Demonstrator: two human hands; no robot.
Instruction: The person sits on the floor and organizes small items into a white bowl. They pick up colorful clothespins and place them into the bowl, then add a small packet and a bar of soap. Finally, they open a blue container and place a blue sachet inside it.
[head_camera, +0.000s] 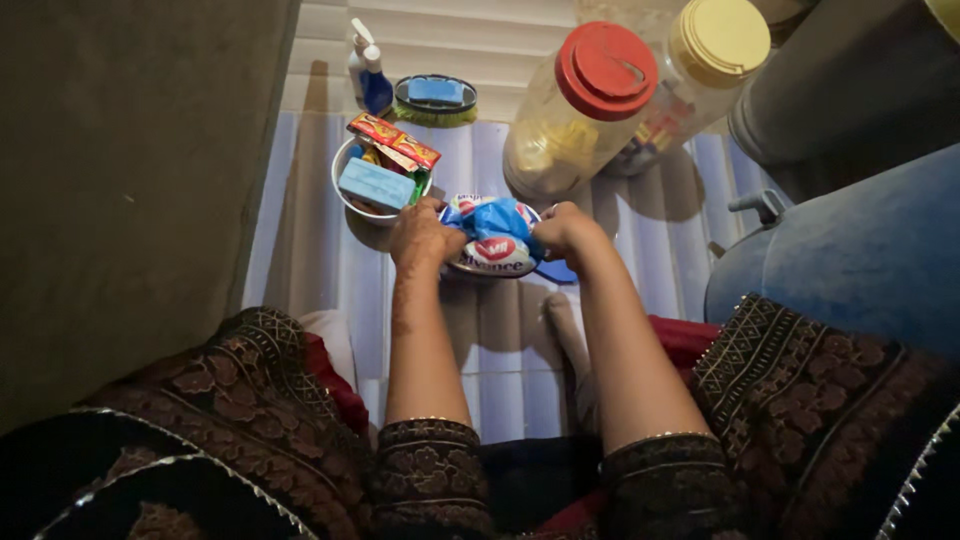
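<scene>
On the tiled floor near its middle, we grip a blue packet (497, 237) with left hand (420, 238) and right hand (562, 230), steadying it from both sides.

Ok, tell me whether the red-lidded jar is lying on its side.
No, the red-lidded jar stands upright beside the yellow-lidded jar.

A pale tiled floor (310, 250), laid in long narrow strips, catches a cool bluish light farther out and a warmer white one along its far edge. A dark plain wall (130, 170) rises on the left. On the right stand a large grey cylindrical container (850, 80) and a blue drum (860, 250).
</scene>
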